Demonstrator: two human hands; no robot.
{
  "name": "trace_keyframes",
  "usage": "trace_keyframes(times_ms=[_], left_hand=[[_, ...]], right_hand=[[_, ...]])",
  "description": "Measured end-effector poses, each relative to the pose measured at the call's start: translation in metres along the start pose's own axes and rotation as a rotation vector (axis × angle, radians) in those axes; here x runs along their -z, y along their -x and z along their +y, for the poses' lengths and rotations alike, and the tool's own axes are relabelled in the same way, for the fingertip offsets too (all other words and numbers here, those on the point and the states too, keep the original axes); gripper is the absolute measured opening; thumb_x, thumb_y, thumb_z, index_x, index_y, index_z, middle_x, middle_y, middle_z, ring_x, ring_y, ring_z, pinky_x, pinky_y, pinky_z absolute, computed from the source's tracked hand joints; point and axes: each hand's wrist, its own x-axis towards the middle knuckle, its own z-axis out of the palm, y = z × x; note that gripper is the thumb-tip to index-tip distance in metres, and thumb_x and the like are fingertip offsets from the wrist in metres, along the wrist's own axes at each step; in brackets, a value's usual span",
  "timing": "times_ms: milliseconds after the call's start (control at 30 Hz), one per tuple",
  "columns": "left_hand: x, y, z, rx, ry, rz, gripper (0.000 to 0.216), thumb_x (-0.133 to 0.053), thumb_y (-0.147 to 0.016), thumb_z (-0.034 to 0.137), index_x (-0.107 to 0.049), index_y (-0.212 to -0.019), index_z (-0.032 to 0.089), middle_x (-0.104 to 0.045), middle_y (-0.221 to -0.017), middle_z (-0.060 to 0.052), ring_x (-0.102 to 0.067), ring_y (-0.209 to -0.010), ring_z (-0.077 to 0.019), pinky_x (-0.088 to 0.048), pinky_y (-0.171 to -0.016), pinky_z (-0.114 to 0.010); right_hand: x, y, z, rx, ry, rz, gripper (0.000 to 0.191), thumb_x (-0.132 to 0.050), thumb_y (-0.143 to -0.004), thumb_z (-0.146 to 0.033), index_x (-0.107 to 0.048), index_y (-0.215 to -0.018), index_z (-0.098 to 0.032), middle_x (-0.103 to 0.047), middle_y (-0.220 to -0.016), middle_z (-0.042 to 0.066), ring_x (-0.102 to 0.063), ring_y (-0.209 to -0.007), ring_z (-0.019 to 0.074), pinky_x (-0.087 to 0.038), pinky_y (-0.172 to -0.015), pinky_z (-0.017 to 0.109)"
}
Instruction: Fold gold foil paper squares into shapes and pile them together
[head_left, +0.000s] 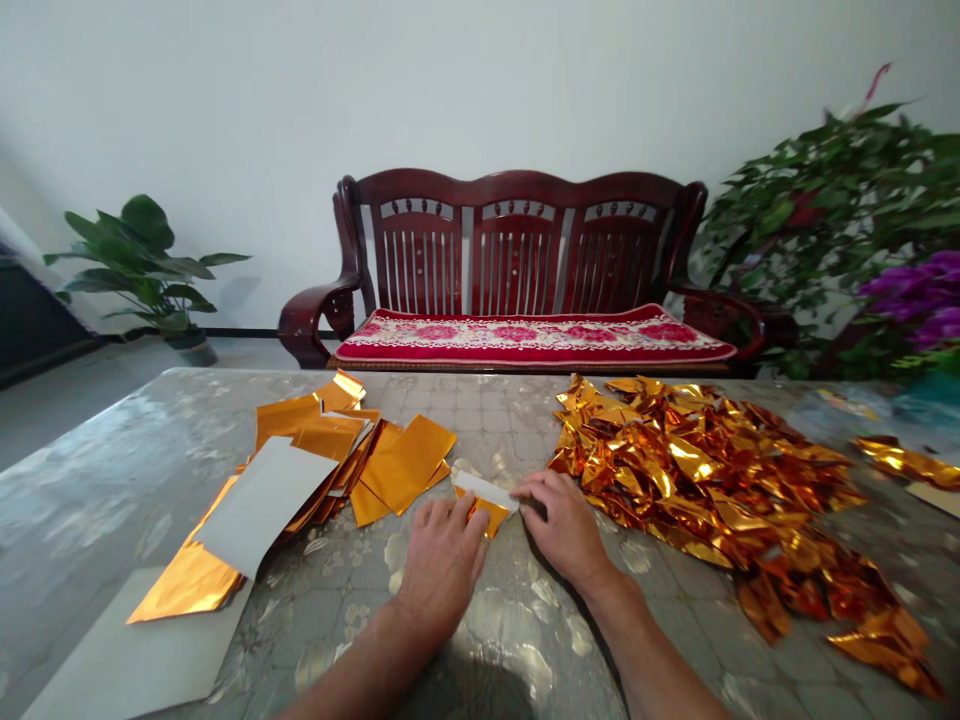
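A small sheet of gold foil paper (492,517) lies on the table in front of me, partly folded so that a white strip of its back shows along the far edge. My left hand (444,550) presses its fingertips down on the left part of the sheet. The thumb and fingers of my right hand (559,520) pinch the sheet's right corner. Left of my hands is a loose pile of flat gold foil sheets (409,462), some turned white side up. A big heap of folded gold foil pieces (697,470) spreads out on the right.
The table (360,640) has a glossy, flower-patterned clear cover. White sheets (142,640) lie at its near left. Clear plastic wrapping (832,415) rests at the far right. Beyond stand a dark red wooden bench (517,265) and potted plants (150,270) at the sides.
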Motion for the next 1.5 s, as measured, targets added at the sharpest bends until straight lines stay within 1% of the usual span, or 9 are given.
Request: trace_keyframes(times_ms=[133, 300, 500, 700, 767, 867, 1000, 1267, 1500], left_hand=[[0.003, -0.002, 0.000, 0.046, 0.000, -0.028, 0.020, -0.046, -0.097, 0.025, -0.062, -0.109, 0.026, -0.063, -0.114, -0.005, -0.056, -0.101, -0.0257, -0.044, -0.088, -0.042], [0.003, -0.004, -0.003, 0.101, 0.048, -0.085, 0.019, -0.046, -0.097, 0.021, -0.065, -0.097, 0.023, -0.065, -0.097, -0.004, -0.059, -0.089, -0.0225, -0.044, -0.080, -0.036], [0.001, -0.005, -0.010, 0.147, 0.154, -0.009, 0.012, -0.058, -0.091, 0.025, -0.064, -0.101, 0.024, -0.065, -0.100, -0.003, -0.057, -0.099, -0.0248, -0.043, -0.088, -0.038], [-0.010, -0.010, -0.019, 0.195, 0.294, 0.072, 0.055, -0.070, -0.082, 0.026, -0.052, -0.133, 0.020, -0.062, -0.116, -0.008, -0.055, -0.111, -0.0267, -0.042, -0.096, -0.039], [-0.014, -0.013, -0.022, 0.202, 0.372, 0.078, 0.052, -0.070, -0.081, 0.029, -0.055, -0.130, 0.020, -0.065, -0.110, -0.007, -0.057, -0.106, -0.0261, -0.043, -0.093, -0.038], [-0.019, -0.016, -0.026, 0.227, 0.530, 0.082, 0.025, -0.067, -0.083, 0.030, -0.067, -0.106, 0.021, -0.068, -0.094, -0.003, -0.060, -0.092, -0.0225, -0.043, -0.082, -0.033], [-0.026, -0.017, -0.028, 0.275, 0.711, 0.126, 0.011, -0.061, -0.083, 0.028, -0.065, -0.080, 0.019, -0.062, -0.075, 0.001, -0.056, -0.074, -0.0164, -0.039, -0.069, -0.027], [-0.017, -0.014, -0.017, 0.276, 0.926, 0.289, 0.017, -0.059, -0.084, 0.033, -0.066, -0.088, 0.019, -0.064, -0.077, 0.002, -0.055, -0.070, -0.0144, -0.042, -0.068, -0.024], [-0.014, -0.013, -0.015, 0.273, 0.931, 0.410, 0.016, -0.060, -0.086, 0.032, -0.066, -0.081, 0.018, -0.063, -0.070, 0.002, -0.055, -0.064, -0.0129, -0.045, -0.065, -0.023]], right_hand=[[0.003, 0.003, -0.010, -0.109, 0.110, 0.029, 0.011, -0.059, -0.089, -0.024, -0.068, -0.082, -0.022, -0.064, -0.087, 0.003, -0.058, -0.087, 0.0188, -0.040, -0.078, 0.029], [-0.001, 0.006, -0.031, -0.148, 0.180, -0.031, 0.023, -0.067, -0.083, -0.045, -0.062, -0.081, -0.023, -0.065, -0.084, 0.003, -0.059, -0.083, 0.0211, -0.036, -0.069, 0.030], [-0.010, 0.006, -0.040, -0.199, 0.214, -0.062, 0.002, -0.061, -0.085, -0.021, -0.061, -0.083, -0.022, -0.066, -0.089, 0.003, -0.060, -0.088, 0.0219, -0.036, -0.071, 0.030], [-0.013, 0.008, -0.035, -0.168, 0.002, -0.041, 0.009, -0.054, -0.088, -0.019, -0.060, -0.082, -0.023, -0.067, -0.085, 0.002, -0.060, -0.087, 0.0210, -0.040, -0.074, 0.029], [-0.014, 0.008, -0.034, -0.147, -0.131, -0.005, 0.009, -0.054, -0.088, -0.020, -0.060, -0.082, -0.023, -0.067, -0.085, 0.001, -0.061, -0.087, 0.0200, -0.041, -0.077, 0.029], [-0.017, 0.006, -0.034, -0.118, -0.270, 0.063, 0.006, -0.056, -0.086, -0.021, -0.061, -0.084, -0.022, -0.068, -0.086, 0.001, -0.062, -0.087, 0.0191, -0.044, -0.080, 0.029], [-0.019, 0.004, -0.036, -0.128, -0.359, 0.094, 0.009, -0.059, -0.085, -0.024, -0.063, -0.093, -0.022, -0.069, -0.090, 0.002, -0.064, -0.085, 0.0185, -0.046, -0.078, 0.029], [-0.016, 0.007, -0.045, 0.030, -0.422, 0.136, 0.012, -0.053, -0.092, -0.023, -0.065, -0.088, -0.022, -0.067, -0.084, 0.001, -0.063, -0.080, 0.0153, -0.046, -0.075, 0.025], [-0.015, 0.007, -0.051, 0.024, -0.347, 0.129, 0.012, -0.054, -0.092, -0.024, -0.063, -0.083, -0.022, -0.065, -0.079, 0.000, -0.061, -0.075, 0.0145, -0.043, -0.070, 0.024]])
